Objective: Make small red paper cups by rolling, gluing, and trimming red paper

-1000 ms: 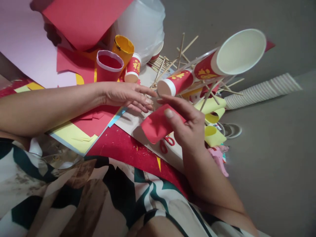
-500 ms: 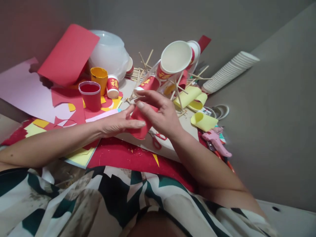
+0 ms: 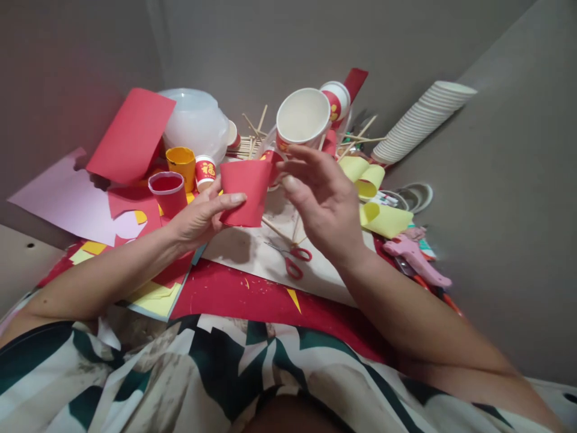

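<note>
My left hand [image 3: 198, 219] grips a red paper-covered cup [image 3: 246, 186] by its side, with the thumb across its front. The cup is wider at the top and stands nearly upright above the work board. Just right of the cup, my right hand [image 3: 329, 210] is raised with fingers bent and apart, holding nothing that I can see. Below the hands lie red-handled scissors [image 3: 295, 269]. A red cup with a pink rim [image 3: 167, 195] stands beyond my left forearm, beside a yellow-orange cup [image 3: 181, 165].
A tall stack of paper cups [image 3: 421, 123] leans at the right. Nearby are rolled yellow paper [image 3: 387, 220] and a pink glue gun [image 3: 417, 258]. A large white paper cup [image 3: 304, 117] and a translucent bowl [image 3: 196, 123] are at the back. Red paper [image 3: 133, 135] leans left.
My left hand has lifted the red cup and turned it more upright. My right hand has come off it and moved right. The scissors are now fully in view.
</note>
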Demonstrator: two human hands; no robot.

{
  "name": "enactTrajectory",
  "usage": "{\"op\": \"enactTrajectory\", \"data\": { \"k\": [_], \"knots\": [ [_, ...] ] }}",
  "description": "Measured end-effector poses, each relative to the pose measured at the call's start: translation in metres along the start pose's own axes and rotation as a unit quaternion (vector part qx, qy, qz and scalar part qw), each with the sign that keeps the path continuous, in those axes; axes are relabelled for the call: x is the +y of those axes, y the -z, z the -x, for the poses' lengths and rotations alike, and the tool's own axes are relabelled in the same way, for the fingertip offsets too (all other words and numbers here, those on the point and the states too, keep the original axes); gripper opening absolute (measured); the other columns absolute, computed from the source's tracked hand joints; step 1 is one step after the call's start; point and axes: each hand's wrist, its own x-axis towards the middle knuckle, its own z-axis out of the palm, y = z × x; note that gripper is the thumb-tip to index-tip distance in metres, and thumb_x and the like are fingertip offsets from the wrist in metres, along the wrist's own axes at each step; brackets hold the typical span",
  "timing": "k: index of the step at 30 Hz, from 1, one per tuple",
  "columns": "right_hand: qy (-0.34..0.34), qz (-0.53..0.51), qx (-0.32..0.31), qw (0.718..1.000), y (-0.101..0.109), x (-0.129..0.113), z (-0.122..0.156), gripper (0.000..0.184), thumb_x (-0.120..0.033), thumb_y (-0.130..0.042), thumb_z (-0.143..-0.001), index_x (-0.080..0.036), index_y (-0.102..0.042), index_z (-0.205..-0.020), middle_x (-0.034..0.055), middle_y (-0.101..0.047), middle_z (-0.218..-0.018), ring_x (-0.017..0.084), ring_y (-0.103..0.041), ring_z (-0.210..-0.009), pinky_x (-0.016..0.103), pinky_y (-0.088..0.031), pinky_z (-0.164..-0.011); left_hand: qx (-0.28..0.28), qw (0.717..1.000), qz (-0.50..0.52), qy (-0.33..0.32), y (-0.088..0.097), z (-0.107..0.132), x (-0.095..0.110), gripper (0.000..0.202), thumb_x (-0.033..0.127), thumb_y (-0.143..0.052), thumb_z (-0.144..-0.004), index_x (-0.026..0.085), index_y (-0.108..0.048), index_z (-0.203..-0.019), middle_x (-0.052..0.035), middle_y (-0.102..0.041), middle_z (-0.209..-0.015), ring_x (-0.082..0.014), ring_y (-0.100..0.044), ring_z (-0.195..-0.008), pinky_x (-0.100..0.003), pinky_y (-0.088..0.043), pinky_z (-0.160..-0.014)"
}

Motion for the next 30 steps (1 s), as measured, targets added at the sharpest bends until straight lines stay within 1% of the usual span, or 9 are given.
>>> {"op": "enactTrajectory", "data": {
  "k": [4, 9, 11, 14, 18, 20, 23, 26, 30],
  "knots": [
    [0.088, 0.026, 0.012, 0.996, 0.008, -0.010, 0.014, 0.030, -0.033, -0.070, -0.092, -0.030, -0.067, -0.122, 0.0047, -0.073, -0.105, 0.021, -0.072, -0.094, 0.038, -0.062, -0.082, 0.008, 1.000, 0.013, -0.012, -0.011, 0.001, 0.015, 0.033, 0.033, -0.074, -0.085, 0.015, -0.068, -0.111, -0.0072, -0.074, -0.103, -0.0148, -0.069, -0.087, -0.024, -0.060, -0.078],
    [0.162, 0.099, -0.019, 0.982, 0.010, -0.008, 0.018, 0.080, -0.035, -0.080, -0.082, -0.036, -0.041, -0.152, 0.0102, -0.055, -0.149, 0.033, -0.056, -0.134, 0.054, -0.055, -0.103, 0.035, 0.999, 0.034, 0.019, -0.029, -0.002, 0.023, 0.033, 0.035, -0.077, -0.083, 0.015, -0.068, -0.108, -0.0093, -0.073, -0.111, -0.0183, -0.069, -0.091, -0.028, -0.061, -0.077],
    [0.147, 0.091, -0.038, 0.984, 0.010, -0.003, 0.014, 0.093, -0.038, -0.080, -0.081, -0.039, -0.028, -0.158, 0.0099, -0.044, -0.159, 0.035, -0.046, -0.144, 0.058, -0.050, -0.108, 0.031, 0.998, 0.047, 0.025, -0.035, -0.002, 0.025, 0.039, 0.036, -0.078, -0.082, 0.016, -0.066, -0.113, -0.0101, -0.072, -0.116, -0.0205, -0.070, -0.097, -0.029, -0.061, -0.077],
    [0.110, 0.049, -0.057, 0.991, 0.011, 0.001, 0.011, 0.096, -0.041, -0.080, -0.081, -0.041, -0.024, -0.159, 0.0088, -0.039, -0.162, 0.034, -0.045, -0.145, 0.057, -0.050, -0.109, 0.005, 0.998, 0.059, 0.014, -0.044, 0.000, 0.028, 0.053, 0.037, -0.079, -0.081, 0.017, -0.060, -0.126, -0.0123, -0.069, -0.128, -0.0239, -0.069, -0.108, -0.032, -0.062, -0.082],
    [-0.041, -0.078, -0.058, 0.994, 0.010, -0.006, 0.015, 0.099, -0.048, -0.082, -0.079, -0.042, -0.023, -0.158, 0.0082, -0.045, -0.158, 0.030, -0.049, -0.142, 0.051, -0.053, -0.107, 0.030, 0.997, 0.031, -0.061, -0.052, 0.001, 0.031, 0.068, 0.035, -0.078, -0.083, 0.022, -0.047, -0.142, -0.0126, -0.067, -0.131, -0.0270, -0.068, -0.116, -0.040, -0.060, -0.094],
    [-0.160, -0.183, -0.059, 0.968, 0.007, -0.012, 0.019, 0.097, -0.052, -0.082, -0.077, -0.041, -0.026, -0.156, 0.0082, -0.053, -0.150, 0.028, -0.055, -0.136, 0.048, -0.055, -0.104, 0.066, 0.988, 0.006, -0.141, -0.053, -0.002, 0.033, 0.074, 0.033, -0.080, -0.081, 0.027, -0.043, -0.145, -0.0092, -0.067, -0.128, -0.0272, -0.067, -0.119, -0.042, -0.057, -0.101],
    [-0.297, -0.336, -0.080, 0.890, -0.001, -0.022, 0.026, 0.080, -0.058, -0.080, -0.077, -0.037, -0.044, -0.146, 0.0070, -0.061, -0.141, 0.025, -0.063, -0.126, 0.041, -0.060, -0.094, 0.086, 0.962, -0.050, -0.255, -0.050, -0.011, 0.033, 0.074, 0.036, -0.082, -0.079, 0.031, -0.044, -0.141, -0.0060, -0.067, -0.124, -0.0283, -0.064, -0.124, -0.043, -0.053, -0.106],
    [-0.317, -0.442, -0.075, 0.836, -0.011, -0.029, 0.030, 0.061, -0.063, -0.077, -0.078, -0.034, -0.060, -0.129, 0.0048, -0.067, -0.133, 0.025, -0.066, -0.119, 0.036, -0.062, -0.085, 0.082, 0.950, -0.091, -0.287, -0.048, -0.020, 0.026, 0.066, 0.039, -0.082, -0.079, 0.029, -0.048, -0.134, -0.0067, -0.066, -0.124, -0.0276, -0.063, -0.124, -0.040, -0.053, -0.105],
    [-0.305, -0.519, -0.044, 0.797, -0.020, -0.027, 0.031, 0.049, -0.062, -0.072, -0.083, -0.033, -0.065, -0.122, 0.0029, -0.072, -0.122, 0.024, -0.069, -0.111, 0.038, -0.062, -0.083, 0.075, 0.953, -0.114, -0.270, -0.052, -0.023, 0.011, 0.068, 0.039, -0.087, -0.073, 0.025, -0.049, -0.128, -0.0066, -0.066, -0.123, -0.0233, -0.066, -0.114, -0.034, -0.057, -0.097]
  ]
}}
